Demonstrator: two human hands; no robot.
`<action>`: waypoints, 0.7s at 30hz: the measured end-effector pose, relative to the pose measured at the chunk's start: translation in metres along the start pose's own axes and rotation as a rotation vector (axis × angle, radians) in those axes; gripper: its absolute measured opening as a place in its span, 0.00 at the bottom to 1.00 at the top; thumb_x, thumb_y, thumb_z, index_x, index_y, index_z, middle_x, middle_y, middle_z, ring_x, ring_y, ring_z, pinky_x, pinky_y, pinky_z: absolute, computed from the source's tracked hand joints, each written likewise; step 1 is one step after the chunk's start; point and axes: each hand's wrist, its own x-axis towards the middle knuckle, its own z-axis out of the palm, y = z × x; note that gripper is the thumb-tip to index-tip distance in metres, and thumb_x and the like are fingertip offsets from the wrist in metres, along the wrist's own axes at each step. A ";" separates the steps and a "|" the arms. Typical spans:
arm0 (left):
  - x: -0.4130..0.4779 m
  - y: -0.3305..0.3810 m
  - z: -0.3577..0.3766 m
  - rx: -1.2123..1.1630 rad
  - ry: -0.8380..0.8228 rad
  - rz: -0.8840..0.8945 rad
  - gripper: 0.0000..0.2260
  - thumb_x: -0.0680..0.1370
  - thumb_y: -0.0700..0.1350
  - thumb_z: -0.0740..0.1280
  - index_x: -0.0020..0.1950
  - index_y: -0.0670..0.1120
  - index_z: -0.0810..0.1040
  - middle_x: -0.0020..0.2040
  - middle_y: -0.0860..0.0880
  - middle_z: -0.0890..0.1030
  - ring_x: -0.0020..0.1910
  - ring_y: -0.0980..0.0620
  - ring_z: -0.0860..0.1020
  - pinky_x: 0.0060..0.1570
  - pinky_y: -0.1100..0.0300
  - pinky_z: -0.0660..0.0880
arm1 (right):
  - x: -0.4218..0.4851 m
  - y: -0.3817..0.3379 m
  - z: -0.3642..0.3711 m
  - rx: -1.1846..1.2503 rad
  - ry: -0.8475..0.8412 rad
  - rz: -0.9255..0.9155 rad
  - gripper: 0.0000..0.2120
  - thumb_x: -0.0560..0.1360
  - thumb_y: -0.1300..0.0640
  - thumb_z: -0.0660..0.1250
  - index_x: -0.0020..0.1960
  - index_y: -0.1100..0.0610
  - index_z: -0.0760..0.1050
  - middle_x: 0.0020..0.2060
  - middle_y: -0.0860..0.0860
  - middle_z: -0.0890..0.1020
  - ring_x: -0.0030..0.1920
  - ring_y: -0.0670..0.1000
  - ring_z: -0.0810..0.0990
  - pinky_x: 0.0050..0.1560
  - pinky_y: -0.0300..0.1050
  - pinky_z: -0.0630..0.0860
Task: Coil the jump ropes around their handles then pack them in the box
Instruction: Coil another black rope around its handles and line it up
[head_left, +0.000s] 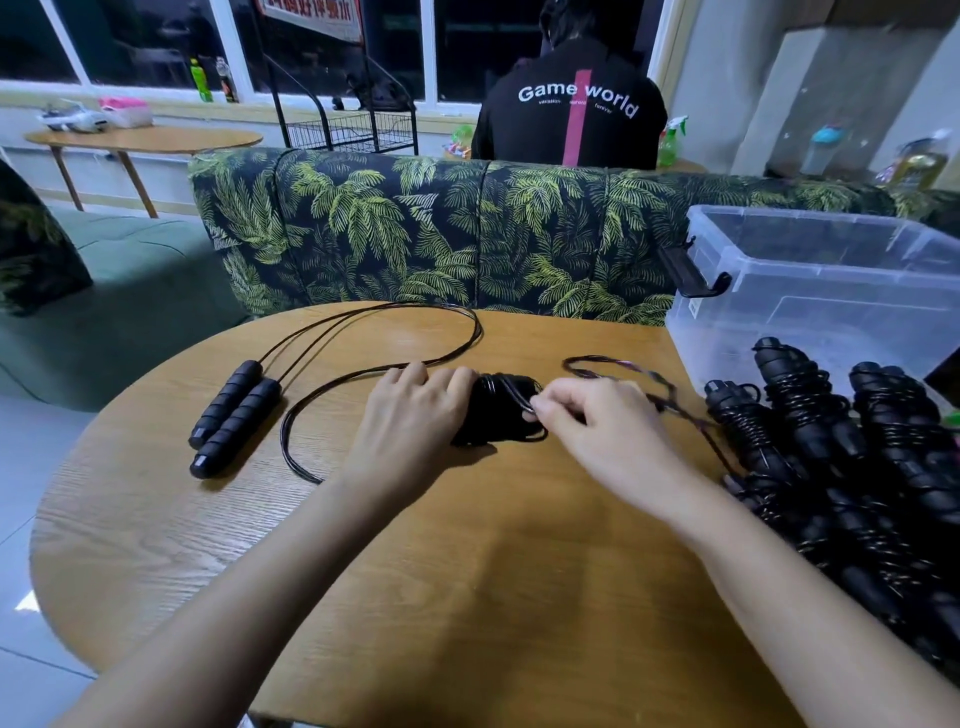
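My left hand (410, 415) grips a pair of black jump rope handles (493, 415) lying on the round wooden table (467, 571), with thin cord wound round them. My right hand (587, 415) pinches that cord just right of the bundle; its loose end (623, 371) loops toward the right. An uncoiled jump rope with two black handles (231, 418) lies at the left, its cord (415, 317) spread in big loops. Several coiled jump ropes (841, 457) are piled at the right. The clear plastic box (810, 291) stands at the back right.
A leaf-patterned sofa back (441, 228) runs behind the table. A person in a black shirt (571, 104) sits beyond it, facing away. A second wooden table (140, 140) and a wire rack (348, 124) stand by the windows. The box's black latch (693, 275) sticks out leftward.
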 end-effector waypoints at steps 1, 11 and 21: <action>0.002 -0.001 -0.002 0.003 0.008 -0.020 0.32 0.57 0.64 0.79 0.50 0.44 0.79 0.39 0.48 0.82 0.35 0.44 0.78 0.34 0.55 0.72 | -0.006 0.001 0.004 0.005 -0.008 0.015 0.13 0.81 0.52 0.61 0.41 0.51 0.79 0.24 0.40 0.75 0.26 0.45 0.65 0.41 0.43 0.58; 0.014 -0.002 -0.026 -0.309 -0.126 -0.307 0.45 0.56 0.76 0.62 0.66 0.50 0.73 0.53 0.47 0.83 0.52 0.44 0.78 0.45 0.54 0.71 | -0.014 0.016 0.023 0.480 -0.107 0.195 0.04 0.74 0.58 0.73 0.48 0.57 0.84 0.35 0.46 0.86 0.35 0.44 0.81 0.45 0.39 0.76; 0.006 -0.002 -0.015 -1.114 -0.159 -0.442 0.38 0.55 0.77 0.71 0.52 0.50 0.80 0.41 0.51 0.84 0.40 0.46 0.83 0.43 0.38 0.80 | 0.001 0.011 0.033 0.501 0.144 0.292 0.09 0.62 0.53 0.82 0.34 0.52 0.82 0.33 0.47 0.85 0.37 0.45 0.82 0.38 0.38 0.73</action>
